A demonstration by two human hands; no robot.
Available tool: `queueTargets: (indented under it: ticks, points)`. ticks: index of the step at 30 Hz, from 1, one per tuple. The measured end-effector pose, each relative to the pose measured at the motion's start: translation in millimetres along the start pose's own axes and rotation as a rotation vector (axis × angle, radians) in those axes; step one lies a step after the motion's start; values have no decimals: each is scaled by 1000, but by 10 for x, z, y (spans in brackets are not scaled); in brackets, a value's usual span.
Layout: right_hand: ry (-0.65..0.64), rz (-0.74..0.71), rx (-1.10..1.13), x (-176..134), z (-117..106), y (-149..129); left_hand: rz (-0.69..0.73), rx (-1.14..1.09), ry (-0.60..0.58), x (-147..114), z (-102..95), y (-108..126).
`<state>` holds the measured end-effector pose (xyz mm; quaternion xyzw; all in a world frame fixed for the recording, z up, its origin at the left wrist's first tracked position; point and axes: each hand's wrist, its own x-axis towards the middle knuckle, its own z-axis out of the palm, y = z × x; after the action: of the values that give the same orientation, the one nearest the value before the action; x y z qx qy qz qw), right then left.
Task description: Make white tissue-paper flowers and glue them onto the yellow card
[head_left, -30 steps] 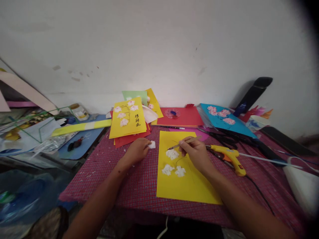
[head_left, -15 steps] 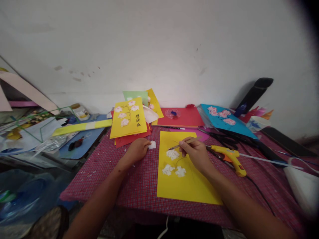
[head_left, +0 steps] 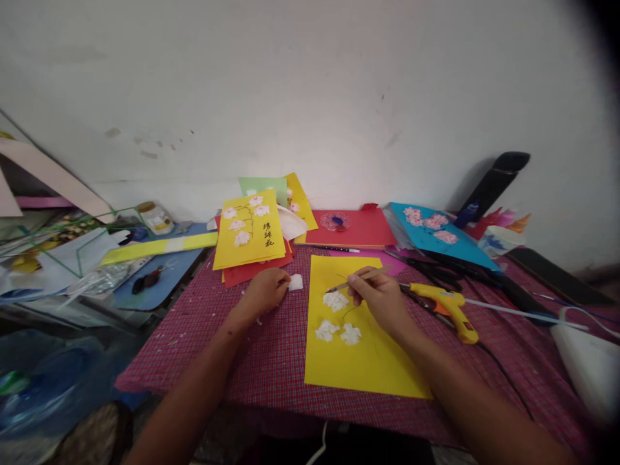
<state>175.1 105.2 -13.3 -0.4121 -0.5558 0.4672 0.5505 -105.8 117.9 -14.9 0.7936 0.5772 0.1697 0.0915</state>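
Note:
My right hand (head_left: 380, 294) pinches a thin brown-handled paintbrush (head_left: 340, 286). Its dark tip sits at the upper edge of a crumpled white paper flower (head_left: 335, 300) on a yellow sheet (head_left: 358, 371); whether they touch I cannot tell. Two more white flowers, a left one (head_left: 327, 330) and a right one (head_left: 351, 334), are on the sheet below, and thin curved lines run beside them. Left of the sheet, my left hand (head_left: 268, 289) rests on the checked cloth, its fingertips closed on the edge of a small white paper piece (head_left: 295, 282).
A yellow glue gun (head_left: 443, 302) lies right of the sheet, near black scissors (head_left: 431, 270). Behind are finished flower cards (head_left: 249, 226), a clear dish (head_left: 335, 221) on red paper (head_left: 372, 229), and a blue card (head_left: 436, 248). A paper cup (head_left: 498, 242) stands at right.

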Motion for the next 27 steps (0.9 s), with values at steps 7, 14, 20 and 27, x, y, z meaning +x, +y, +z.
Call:
queueTargets:
  ticks: [7, 14, 20, 27]
  points:
    - [-5, 4, -11, 1, -9, 11, 9, 24, -14, -6, -4, 15]
    - [-12, 2, -30, -7, -4, -23, -23, -9, -28, -8, -56, 71]
    - [-8, -14, -21, -5, 7, -18, -49, -31, 25, -15, -33, 68]
    - [-5, -5, -13, -10, 8, -21, -211, -241, 159, -11, -15, 53]
